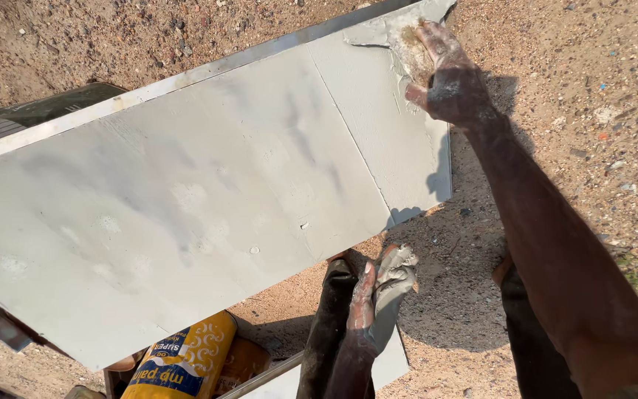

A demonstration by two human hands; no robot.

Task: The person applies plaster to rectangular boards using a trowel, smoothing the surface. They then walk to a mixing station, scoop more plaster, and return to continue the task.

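Outdoors, bare sandy ground strewn with small stones, hard sun, sharp shadows. A large grey-coated panel lies tilted across the scene, its metal edge along the far side. Right hand is at the panel's far right corner, fingers pressed together and flat, palm down on a patch of wet grey filler that looks rougher than the smooth coat around it. Left hand sits below the panel's near edge, its grip closed round a filler-smeared scraper, blade pointing up toward the panel. A yellow paint can stands under the near edge, lower left. Judgement: smoothing this corner well needs light, even pressure, strokes drawn out from the thick patch toward the edge, feathering into the finished coat without dragging ridges; dried smears on the fingers could score the surface.
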